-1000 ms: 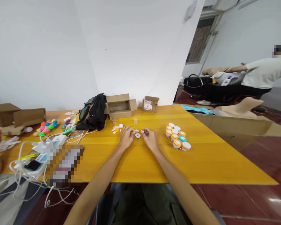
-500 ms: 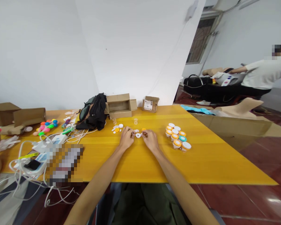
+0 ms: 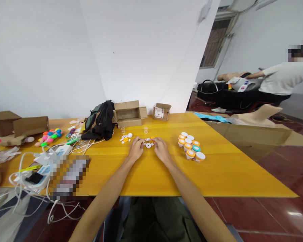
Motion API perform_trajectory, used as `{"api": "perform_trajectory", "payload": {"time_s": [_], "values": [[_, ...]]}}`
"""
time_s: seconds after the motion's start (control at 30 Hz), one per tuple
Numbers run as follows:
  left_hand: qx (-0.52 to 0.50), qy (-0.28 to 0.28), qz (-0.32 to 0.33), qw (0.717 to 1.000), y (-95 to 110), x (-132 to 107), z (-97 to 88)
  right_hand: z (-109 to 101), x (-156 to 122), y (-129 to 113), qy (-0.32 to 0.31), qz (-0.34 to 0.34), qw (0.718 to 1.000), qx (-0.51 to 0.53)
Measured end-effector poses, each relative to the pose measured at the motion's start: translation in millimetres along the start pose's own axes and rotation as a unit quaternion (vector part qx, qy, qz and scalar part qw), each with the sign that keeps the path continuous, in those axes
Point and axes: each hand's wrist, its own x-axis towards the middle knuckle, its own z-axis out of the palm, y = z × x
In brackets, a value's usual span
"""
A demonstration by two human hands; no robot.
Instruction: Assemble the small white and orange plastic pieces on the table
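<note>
L hand [image 3: 136, 150]: resting on bench [image 3: 217, 174], fingers curled toward white ring; I can't tell if gripping, too small.
R hand [image 3: 162, 150]: same, fingers curled at ring's other side; grip can't tell.
white ring [image 3: 148, 145]: on bench btwn both hands, mid-bench, nearer far edge.
capped jars [image 3: 191, 147]: cluster near R hand, toward right edge.
small parts [image 3: 126, 138]: just beyond L hand.

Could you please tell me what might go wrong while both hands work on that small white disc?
The white disc sits between the left hand and right hand, small enough that it might slip and roll among the loose parts nearby. The right hand is also near the capped jars and could nudge them.
</note>
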Motion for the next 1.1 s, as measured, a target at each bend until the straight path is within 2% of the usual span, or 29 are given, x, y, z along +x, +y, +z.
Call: {"api": "perform_trajectory", "payload": {"time_s": [0.2,0.33,0.4,0.5,0.6,0.8,0.97,1.1], "values": [[0.015,-0.004,0.026,1.0,4.2,0.0,-0.1,-3.3,1.9,-6.9,0.001,-0.016,1.0,0.001],[0.046,-0.027,0.022,0.998,10.5,-0.9,-2.2,-15.8,1.9,-12.0,0.033,-0.003,0.995,-0.098],[0.058,-0.048,0.032,0.997,14.5,-2.4,-4.1,-24.1,1.1,-13.6,0.06,0.006,0.98,-0.19],[0.069,-0.106,0.074,0.989,20.3,-5.2,-7.2,-36.1,-0.9,-13.0,0.107,0.028,0.943,-0.314],[0.081,-0.173,0.111,0.975,24.3,-6.3,-8.4,-44.5,-3.1,-8.1,0.133,0.047,0.915,-0.378],[0.112,-0.217,0.11,0.964,20.3,-0.3,-0.3,-44.0,-6.1,4.3,0.138,0.085,0.906,-0.391],[0.128,-0.231,0.08,0.961,13.8,5.1,7.9,-42.3,-5.0,5.7,0.135,0.095,0.924,-0.346],[0.132,-0.232,0.063,0.962,16.1,9.2,9.0,-46.5,-4.1,7.1,0.122,0.081,0.939,-0.31]]}}
